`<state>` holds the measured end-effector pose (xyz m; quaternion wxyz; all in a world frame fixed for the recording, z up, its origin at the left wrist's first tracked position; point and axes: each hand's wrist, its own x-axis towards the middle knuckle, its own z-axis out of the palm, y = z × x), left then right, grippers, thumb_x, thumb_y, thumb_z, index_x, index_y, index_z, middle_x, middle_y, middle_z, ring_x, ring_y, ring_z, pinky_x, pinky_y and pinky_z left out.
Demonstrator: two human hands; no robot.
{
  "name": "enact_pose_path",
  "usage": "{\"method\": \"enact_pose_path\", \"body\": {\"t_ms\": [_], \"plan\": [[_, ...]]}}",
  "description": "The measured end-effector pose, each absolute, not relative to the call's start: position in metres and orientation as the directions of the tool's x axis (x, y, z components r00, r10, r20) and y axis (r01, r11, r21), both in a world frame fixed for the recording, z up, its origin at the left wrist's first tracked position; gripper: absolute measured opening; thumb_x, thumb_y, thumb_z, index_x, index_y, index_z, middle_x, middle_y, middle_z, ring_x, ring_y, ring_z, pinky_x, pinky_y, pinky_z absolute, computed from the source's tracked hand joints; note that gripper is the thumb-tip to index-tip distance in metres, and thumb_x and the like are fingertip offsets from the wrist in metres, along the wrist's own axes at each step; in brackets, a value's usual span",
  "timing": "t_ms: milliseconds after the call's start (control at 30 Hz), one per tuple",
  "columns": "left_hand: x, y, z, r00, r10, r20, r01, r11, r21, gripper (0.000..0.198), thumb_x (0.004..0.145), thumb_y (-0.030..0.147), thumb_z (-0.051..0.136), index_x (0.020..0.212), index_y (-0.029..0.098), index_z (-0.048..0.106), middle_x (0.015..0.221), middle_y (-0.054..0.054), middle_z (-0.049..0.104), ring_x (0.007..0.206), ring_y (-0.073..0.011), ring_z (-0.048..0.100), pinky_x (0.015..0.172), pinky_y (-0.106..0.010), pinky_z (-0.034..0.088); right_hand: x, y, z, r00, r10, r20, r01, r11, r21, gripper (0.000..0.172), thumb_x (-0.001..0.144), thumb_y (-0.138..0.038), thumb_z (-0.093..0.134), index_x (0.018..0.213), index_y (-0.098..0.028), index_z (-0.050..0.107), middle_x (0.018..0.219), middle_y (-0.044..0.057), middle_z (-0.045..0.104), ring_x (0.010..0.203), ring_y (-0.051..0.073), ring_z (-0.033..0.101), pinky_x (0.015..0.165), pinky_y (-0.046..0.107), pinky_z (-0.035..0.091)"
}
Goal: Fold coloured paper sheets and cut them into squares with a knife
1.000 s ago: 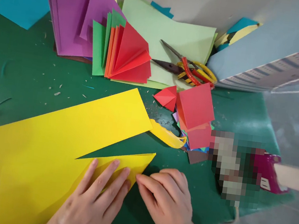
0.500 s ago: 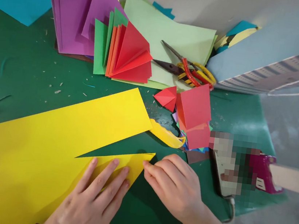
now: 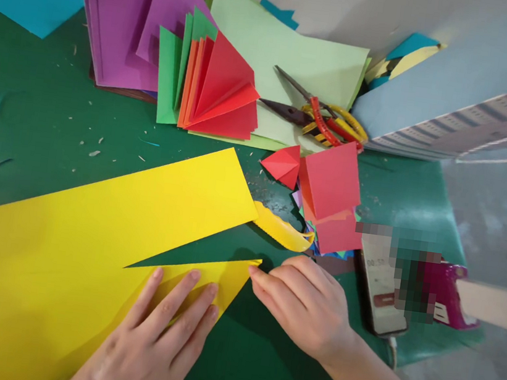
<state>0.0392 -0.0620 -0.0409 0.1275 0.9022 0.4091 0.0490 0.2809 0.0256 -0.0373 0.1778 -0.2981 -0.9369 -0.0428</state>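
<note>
A large sheet of yellow paper lies across the green table, its right part folded over into a narrow point. My left hand rests flat on the folded part, fingers spread and pressing it down. At the pointed tip, my right hand pinches the paper between thumb and forefinger, the other fingers curled in. Another yellow strip slants up to the right above the fold; whether it is one piece with the sheet I cannot tell. A yellow-handled cutter lies partly under the strip's right end.
Red folded papers, purple sheets and pale green sheets stand at the back. Scissors and pliers lie on the green sheets. Right of my hands are small red papers, a phone with a cable and a magenta object.
My right hand has shifted very slightly to the right at the paper's tip, still pinching. My left hand stays flat on the fold. The view has moved a little.
</note>
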Motion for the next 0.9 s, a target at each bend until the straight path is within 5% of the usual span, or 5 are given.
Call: {"method": "enact_pose_path", "body": {"t_ms": [433, 667, 900], "plan": [[0.038, -0.061, -0.038, 0.657, 0.754, -0.001, 0.727, -0.633, 0.268, 0.050, 0.093, 0.048, 0.050, 0.137, 0.026, 0.057, 0.147, 0.002, 0.051, 0.143, -0.0247, 0.023, 0.121, -0.044, -0.007, 0.301, 0.048, -0.045, -0.739, 0.540, 0.403, 0.607, 0.793, 0.050, 0.017, 0.078, -0.008, 0.073, 0.078, -0.020, 0.062, 0.061, -0.001, 0.062, 0.062, 0.014, 0.056, 0.060, 0.030, 0.047], [0.037, -0.058, -0.037, 0.661, 0.750, -0.034, 0.727, -0.628, 0.279, 0.049, 0.095, 0.047, 0.048, 0.139, 0.027, 0.053, 0.149, 0.004, 0.050, 0.143, -0.0235, 0.022, 0.121, -0.043, -0.007, 0.296, 0.025, -0.044, -0.547, 0.746, 0.380, 0.683, 0.660, -0.312, 0.015, 0.084, -0.010, 0.067, 0.094, -0.020, 0.065, 0.076, 0.001, 0.065, 0.067, 0.013, 0.062, 0.065, 0.027, 0.054], [0.036, -0.058, -0.038, 0.668, 0.744, -0.025, 0.719, -0.637, 0.277, 0.048, 0.095, 0.046, 0.048, 0.139, 0.026, 0.054, 0.147, 0.003, 0.052, 0.142, -0.0238, 0.024, 0.121, -0.044, -0.006, 0.287, 0.021, -0.049, -0.467, 0.825, 0.317, 0.714, 0.564, -0.415, 0.012, 0.088, -0.014, 0.065, 0.096, -0.022, 0.067, 0.080, 0.002, 0.069, 0.072, 0.013, 0.067, 0.067, 0.026, 0.056]]}}
